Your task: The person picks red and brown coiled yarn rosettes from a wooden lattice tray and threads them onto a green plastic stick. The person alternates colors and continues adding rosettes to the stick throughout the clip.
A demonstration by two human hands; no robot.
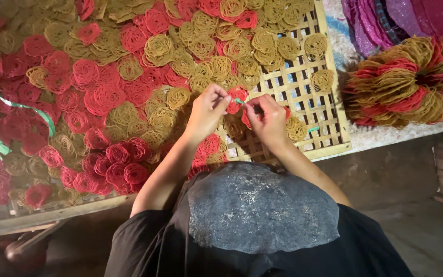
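My left hand (207,110) and my right hand (267,120) meet over a woven bamboo tray (308,110). Between the fingertips of both hands runs a thin green strip (238,101), over a red lacy round cracker (238,95) that my left hand pinches. My right hand also holds a small stack of red rounds (247,119) under its palm. Red rounds (98,97) and yellow rounds (206,51) cover most of the tray around the hands.
A tied bundle of red and yellow rounds (411,82) lies at the right on a pale surface. Purple discs (385,18) sit top right. A green ribbon (6,105) trails over the left side. A dark round slab (260,208) rests on my lap.
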